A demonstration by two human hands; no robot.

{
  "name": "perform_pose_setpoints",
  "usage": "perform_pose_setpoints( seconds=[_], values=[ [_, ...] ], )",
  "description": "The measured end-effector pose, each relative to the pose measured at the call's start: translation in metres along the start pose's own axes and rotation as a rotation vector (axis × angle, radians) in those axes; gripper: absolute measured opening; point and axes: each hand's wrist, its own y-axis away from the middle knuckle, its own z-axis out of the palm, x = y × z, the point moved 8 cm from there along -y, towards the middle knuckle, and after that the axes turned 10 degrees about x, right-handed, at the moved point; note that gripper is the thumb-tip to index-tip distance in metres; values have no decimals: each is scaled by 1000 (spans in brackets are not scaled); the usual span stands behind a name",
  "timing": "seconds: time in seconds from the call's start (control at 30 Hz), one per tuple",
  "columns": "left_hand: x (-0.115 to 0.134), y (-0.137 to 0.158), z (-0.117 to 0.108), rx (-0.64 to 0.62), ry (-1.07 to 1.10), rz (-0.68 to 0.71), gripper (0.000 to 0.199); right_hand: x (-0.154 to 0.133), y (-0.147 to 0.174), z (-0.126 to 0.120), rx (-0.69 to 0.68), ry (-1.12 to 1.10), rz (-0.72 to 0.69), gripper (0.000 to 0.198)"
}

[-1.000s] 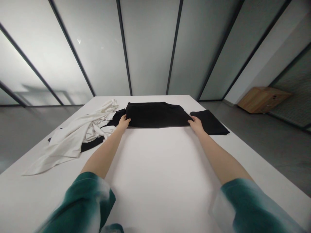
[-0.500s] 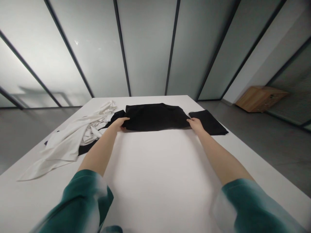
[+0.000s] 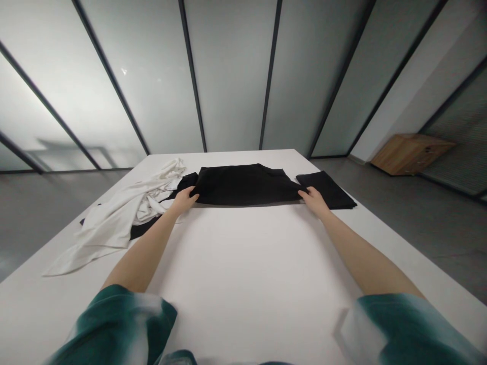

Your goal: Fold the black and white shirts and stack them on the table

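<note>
A black garment (image 3: 247, 185) stretches across the far middle of the white table, its near edge straight between my hands. My left hand (image 3: 185, 198) pinches its near left corner. At the near right corner, my right hand (image 3: 312, 198) grips the cloth between thumb and fingers. The kind of garment is hard to make out from its folded, dark shape. Just right of my right hand lies a folded black cloth (image 3: 329, 191), flat on the table. To the left of my left hand is a crumpled heap of white cloth (image 3: 122, 213), with black fabric (image 3: 144, 228) showing beneath it.
The white table (image 3: 251, 284) reaches from me toward frosted glass panels (image 3: 232, 76) with dark frames. A wooden cabinet (image 3: 411, 154) stands on the grey floor at the right, beyond the table edge.
Both hands have moved a little apart, drawing the garment's near edge wider and tauter. The view has shifted slightly; the white heap and the folded black cloth lie as before.
</note>
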Motion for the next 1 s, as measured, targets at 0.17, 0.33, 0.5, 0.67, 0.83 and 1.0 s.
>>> perform_pose_setpoints(
  seconds=[0.17,0.33,0.5,0.67,0.83,1.0],
  values=[
    [-24,14,-21,-27,-114,-166,38,6,19,-3,-203,87,31,31],
    [-35,37,-28,-256,-65,-278,48,0,50,-12,-510,162,59,32],
    [-38,43,-43,-428,-251,-245,55,-14,67,-25,-689,373,65,44],
    [-36,25,-60,-260,-508,-132,43,-18,46,-23,-659,540,59,28],
    [0,22,-49,24,-516,57,47,-54,12,0,-314,672,-339,31],
    [42,48,4,-45,-461,213,44,-65,17,57,-334,834,-557,63]
  ],
)
